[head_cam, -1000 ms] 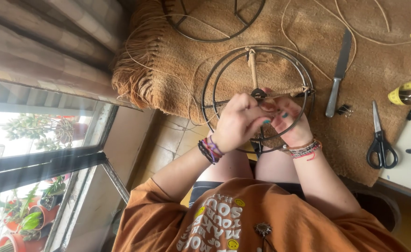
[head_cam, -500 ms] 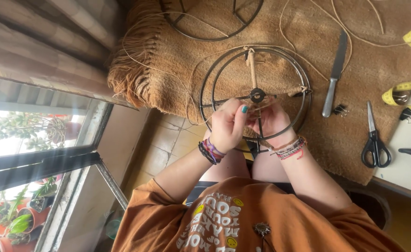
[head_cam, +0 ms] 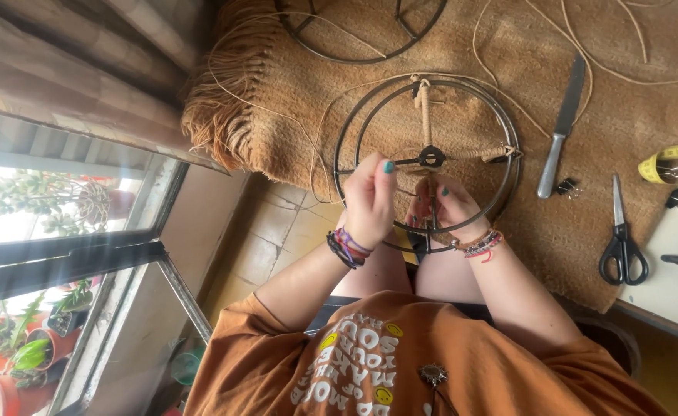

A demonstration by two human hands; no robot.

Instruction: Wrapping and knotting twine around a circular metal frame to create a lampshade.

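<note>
1. Wire frame [head_cam: 428, 158]: a round metal frame of two rings joined by spokes to a small hub. It lies on the woven mat [head_cam: 292, 100], its near edge over the person's lap. The far spoke and the right spoke are wrapped in pale twine [head_cam: 425, 115].
2. Left hand [head_cam: 371, 200]: closed into a loose fist at the near left part of the frame, thumb and fingers pinching a strand of twine just left of the hub.
3. Right hand [head_cam: 446, 208]: fingers curled around the near spoke, just below the hub and close beside the left hand. Whether it also pinches twine cannot be told.
4. Knife [head_cam: 562, 127]: lies on the mat just right of the frame.
5. Scissors [head_cam: 622, 235]: black-handled, farther right, near the mat's edge.
6. Tape measure [head_cam: 674, 158]: yellow, at the right margin.
7. Second frame [head_cam: 354, 31]: lies at the far edge of the mat, partly out of view.
</note>
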